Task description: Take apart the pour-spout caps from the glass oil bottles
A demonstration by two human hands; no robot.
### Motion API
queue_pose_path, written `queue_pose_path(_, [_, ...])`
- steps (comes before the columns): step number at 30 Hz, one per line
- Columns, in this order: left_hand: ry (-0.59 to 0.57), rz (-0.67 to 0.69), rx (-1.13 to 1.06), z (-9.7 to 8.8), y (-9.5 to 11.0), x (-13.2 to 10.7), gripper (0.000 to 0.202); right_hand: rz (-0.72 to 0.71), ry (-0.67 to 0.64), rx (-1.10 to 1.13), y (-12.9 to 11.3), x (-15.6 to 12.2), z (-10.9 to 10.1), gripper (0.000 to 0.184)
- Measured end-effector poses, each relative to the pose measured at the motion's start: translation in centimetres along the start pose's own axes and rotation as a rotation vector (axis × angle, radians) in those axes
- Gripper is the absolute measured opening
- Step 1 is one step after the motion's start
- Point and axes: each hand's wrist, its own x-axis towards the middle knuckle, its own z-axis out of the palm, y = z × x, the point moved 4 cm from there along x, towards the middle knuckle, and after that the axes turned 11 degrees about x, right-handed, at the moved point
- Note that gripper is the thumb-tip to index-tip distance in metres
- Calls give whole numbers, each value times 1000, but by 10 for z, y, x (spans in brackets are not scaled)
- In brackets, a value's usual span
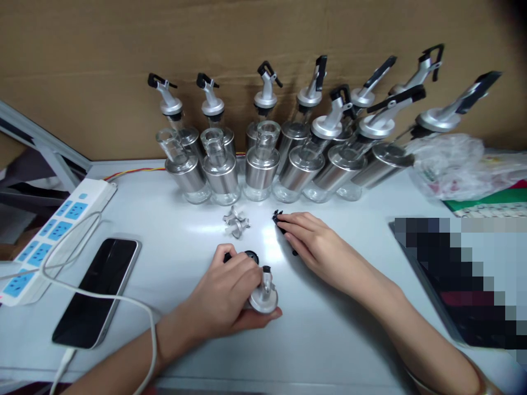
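My left hand (228, 296) is closed around a silver bottle pour spout (265, 296), its narrow black-tipped end pointing up. Black parts (251, 255) show beside its fingers, partly covered. Farther right, my right hand (308, 236) reaches down to the tabletop, fingers together over small black plastic levers (278, 216); most of these are hidden under the fingers. Between the hands and the bottles lies a small heap of silver spout pieces (236, 222). Behind it, glass bottles with steel sleeves stand in rows, such as one open-necked bottle (262, 164) and one spouted bottle (302, 164).
A white power strip (68, 230) and a phone (99, 293) with a charging cable (127, 299) occupy the left side; the cable crosses my left forearm. At right are clear plastic bags (453, 164) and a dark, partly pixelated flat object (428, 274). Cardboard (230, 38) forms the back.
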Motion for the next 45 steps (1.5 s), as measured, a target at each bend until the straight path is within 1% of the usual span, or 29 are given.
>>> queue_pose_path(8, [7, 1, 2, -1, 0, 0, 27, -29, 2, -4, -1, -1, 1, 36])
queue_pose_path(19, [11, -8, -10, 0, -2, 1, 26, -38, -16, -8, -4, -2, -4, 29])
queue_pose_path(28, [9, -9, -13, -1, -1, 1, 25, -24, 26, -31, -1, -2, -3, 34])
queue_pose_path(38, [10, -8, -5, 0, 0, 0, 24, -16, -18, -13, -5, -1, -3, 33])
queue_pose_path(45, [-5, -13, -12, 0, 0, 1, 23, 0, -62, -38, -9, 0, -1, 30])
